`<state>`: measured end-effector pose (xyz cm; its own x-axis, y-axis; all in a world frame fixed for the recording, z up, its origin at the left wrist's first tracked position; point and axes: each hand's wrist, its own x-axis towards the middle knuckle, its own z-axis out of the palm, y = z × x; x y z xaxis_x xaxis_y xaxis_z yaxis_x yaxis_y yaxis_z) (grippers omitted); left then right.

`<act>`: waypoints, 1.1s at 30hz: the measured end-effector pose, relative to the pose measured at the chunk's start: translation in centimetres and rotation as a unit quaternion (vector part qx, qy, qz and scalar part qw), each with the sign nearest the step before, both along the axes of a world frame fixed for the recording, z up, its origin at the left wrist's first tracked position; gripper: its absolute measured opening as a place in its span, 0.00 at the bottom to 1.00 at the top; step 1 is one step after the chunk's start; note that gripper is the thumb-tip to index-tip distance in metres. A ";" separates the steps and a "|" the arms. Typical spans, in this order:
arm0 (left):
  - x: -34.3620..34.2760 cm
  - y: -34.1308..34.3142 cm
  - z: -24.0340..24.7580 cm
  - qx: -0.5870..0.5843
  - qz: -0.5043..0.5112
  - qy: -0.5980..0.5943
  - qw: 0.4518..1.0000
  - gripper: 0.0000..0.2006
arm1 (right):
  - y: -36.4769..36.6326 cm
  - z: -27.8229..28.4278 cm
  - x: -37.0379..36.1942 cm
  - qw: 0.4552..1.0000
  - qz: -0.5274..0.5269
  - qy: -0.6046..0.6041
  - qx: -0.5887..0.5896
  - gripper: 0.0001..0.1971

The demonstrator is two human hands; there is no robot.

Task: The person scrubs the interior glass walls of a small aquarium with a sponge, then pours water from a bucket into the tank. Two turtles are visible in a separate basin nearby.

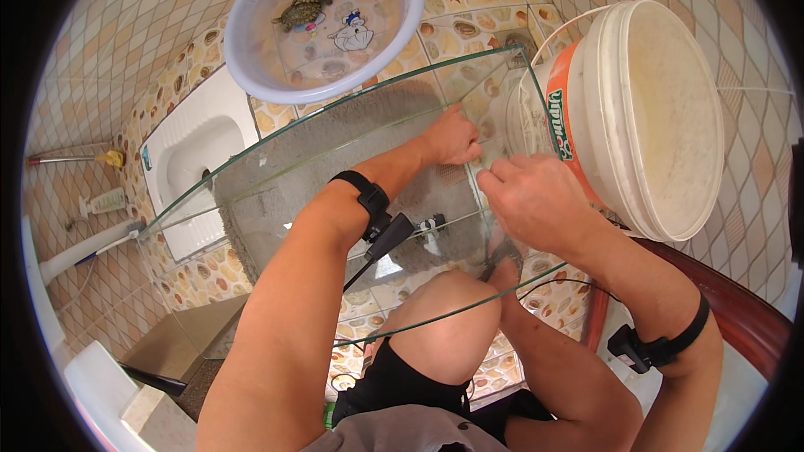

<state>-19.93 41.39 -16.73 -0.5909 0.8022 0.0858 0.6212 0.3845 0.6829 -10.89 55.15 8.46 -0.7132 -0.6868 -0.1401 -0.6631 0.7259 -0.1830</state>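
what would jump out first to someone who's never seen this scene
Probably the two turtles in the pale lavender basin at the top, left of centre. Next, the large glass tank across the middle, with the left hand reaching into it and the right hand at its right end. Then the big whitish bucket with an orange band, at the right.

"What's the glass tank (435,201) like?"
"Long, clear, rectangular, with greenish edges and an open top"
"And how does it sit?"
"Mouth upward, left of the white bucket (599,109); whether they touch, I can't tell"
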 end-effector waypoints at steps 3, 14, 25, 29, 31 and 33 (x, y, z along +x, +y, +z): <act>-0.3 -0.2 0.5 -0.090 -0.060 0.089 0.990 0.10 | 0.0 0.0 0.1 1.000 -0.003 -0.004 0.004 0.05; -0.7 1.5 2.9 -0.413 -0.252 0.213 0.849 0.13 | 0.4 -0.8 0.4 1.000 -0.004 0.000 -0.026 0.05; 0.4 0.9 3.4 -0.445 -0.272 0.216 0.825 0.12 | 0.4 0.0 0.2 1.000 0.008 -0.007 0.001 0.05; 0.1 0.7 4.0 -0.384 -0.250 0.158 0.875 0.11 | 0.2 0.0 0.2 1.000 0.005 -0.007 0.004 0.05; 0.0 0.8 4.2 -0.343 -0.224 0.137 0.902 0.11 | 0.1 0.0 0.2 1.000 0.006 -0.008 0.000 0.05; 0.2 0.9 4.3 -0.320 -0.197 0.116 0.920 0.11 | 0.1 0.0 0.1 1.000 0.005 -0.008 -0.004 0.05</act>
